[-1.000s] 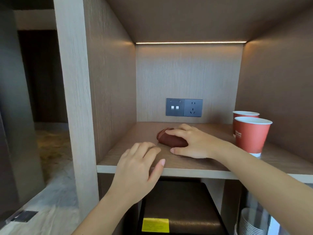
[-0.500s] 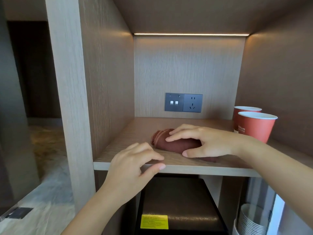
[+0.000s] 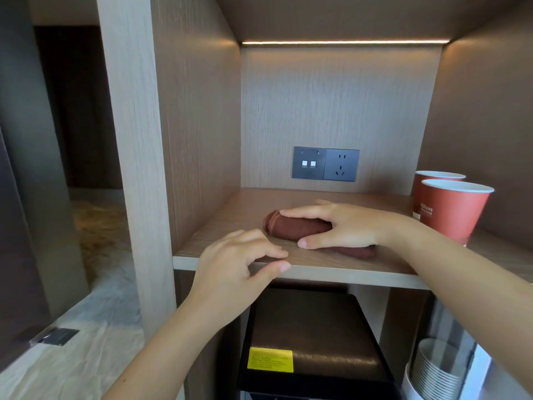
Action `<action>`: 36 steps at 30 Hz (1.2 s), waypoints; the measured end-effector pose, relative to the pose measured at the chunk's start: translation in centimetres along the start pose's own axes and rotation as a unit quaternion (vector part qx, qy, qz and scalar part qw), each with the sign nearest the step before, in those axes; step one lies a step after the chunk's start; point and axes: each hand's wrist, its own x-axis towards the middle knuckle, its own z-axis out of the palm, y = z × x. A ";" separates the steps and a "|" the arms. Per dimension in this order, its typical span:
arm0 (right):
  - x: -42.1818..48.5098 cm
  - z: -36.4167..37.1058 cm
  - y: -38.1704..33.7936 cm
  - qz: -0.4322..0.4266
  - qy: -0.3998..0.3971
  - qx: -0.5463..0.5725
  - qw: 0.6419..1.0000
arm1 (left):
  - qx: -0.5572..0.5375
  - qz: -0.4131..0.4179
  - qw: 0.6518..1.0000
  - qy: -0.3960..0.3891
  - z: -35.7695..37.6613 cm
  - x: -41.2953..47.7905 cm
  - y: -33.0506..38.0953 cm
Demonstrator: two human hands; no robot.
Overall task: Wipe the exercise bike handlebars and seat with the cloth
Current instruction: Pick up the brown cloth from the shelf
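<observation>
Two hands: only the right hand (image 3: 346,226) is working. Its fingers drape over the top of the cloth (image 3: 300,226) and the thumb lies along the near side, so it is wrapped round the roll.
Cloth: dark red-brown and rolled like a sausage, lying flat on the shelf (image 3: 331,265). One end pokes out at the hand's 9 o'clock, the other peeks from under the wrist at 4 o'clock.
Why that hold: my read is a whole-roll scoop, so the cloth lifts in one piece without unrolling.
Left hand (image 3: 233,267): at the cloth's 7 o'clock and just apart from it. The fingers curl loosely at the shelf's front lip and hold nothing; it is probably steadying or waiting.
Paper cups (image 3: 452,212): two red ones at the grip's 3 o'clock, near the forearm, so a sideways swing could clip them.
Socket plate (image 3: 326,164): at 12 o'clock on the back wall, well apart.
Black box (image 3: 311,342): at 6 o'clock, under the shelf, with a yellow label.
Bike: not in view; wiping is not yet begun.
</observation>
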 end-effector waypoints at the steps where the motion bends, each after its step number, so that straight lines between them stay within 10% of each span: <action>1: -0.1 0.0 -0.1 -0.004 0.002 0.000 1.000 | 0.001 -0.001 1.000 -0.001 0.0 -0.1 0.1; 21: -2.8 1.9 -3.8 -0.100 0.153 0.020 0.983 | -0.087 -0.040 0.995 0.038 -3.4 -4.3 0.4; 36: -4.5 10.7 -19.5 -0.263 0.205 0.150 0.931 | 0.114 -0.177 0.969 0.131 -17.3 -18.2 4.4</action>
